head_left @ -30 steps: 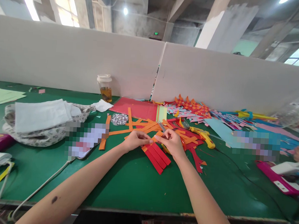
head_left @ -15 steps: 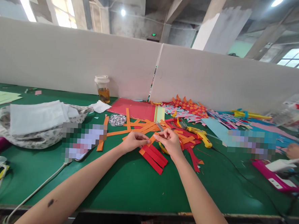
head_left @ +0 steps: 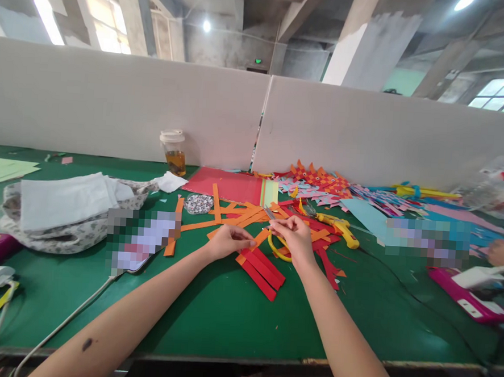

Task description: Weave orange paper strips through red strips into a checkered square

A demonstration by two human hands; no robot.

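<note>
My left hand (head_left: 230, 242) pinches the upper left end of a small piece of red paper strips (head_left: 264, 272) joined with orange ones. An orange strip (head_left: 260, 238) sticks up from that piece between my two hands. My right hand (head_left: 297, 238) is closed in a pinch just beyond the orange strip's upper end; what its fingertips hold, if anything, is too small to make out. Behind and under my right hand lie scissors with yellow handles (head_left: 279, 250), partly hidden. Loose orange strips (head_left: 244, 215) are spread beyond my hands.
A yellow glue gun (head_left: 339, 228) with a black cord lies right of my hands. Beyond are a red sheet (head_left: 226, 186), a heap of woven orange paper shapes (head_left: 321, 178) and a drink cup (head_left: 175, 152). A phone (head_left: 146, 242) lies left; another person's hand (head_left: 503, 253) shows far right.
My right fingertips have drawn a little up and away from the orange strip they were touching. My left hand keeps hold of the red and orange strips. The view has shifted slightly.
</note>
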